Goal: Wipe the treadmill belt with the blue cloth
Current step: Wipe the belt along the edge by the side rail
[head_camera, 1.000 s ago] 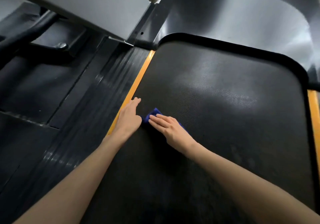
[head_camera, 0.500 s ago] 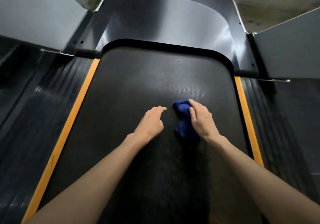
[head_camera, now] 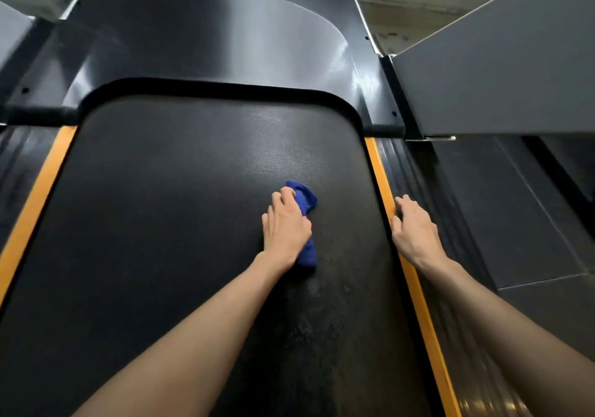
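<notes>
The black treadmill belt [head_camera: 167, 210] fills the middle of the view. A bunched blue cloth [head_camera: 306, 200] lies on its right half. My left hand [head_camera: 285, 225] lies on top of the cloth, its fingers curled over the far end, and covers the cloth's middle. My right hand [head_camera: 415, 231] rests on the right orange edge strip [head_camera: 376, 165] and the ribbed side rail beside it, holding nothing.
A glossy black motor hood [head_camera: 209, 40] closes the far end of the belt. A grey upright panel [head_camera: 499, 72] rises at the right. Another orange strip [head_camera: 38, 188] runs along the belt's left edge. Dark floor panels [head_camera: 515, 223] lie to the right.
The cloth has passed from my right hand to my left hand. My right hand has moved off the belt onto the right edge strip. The view has shifted to the right.
</notes>
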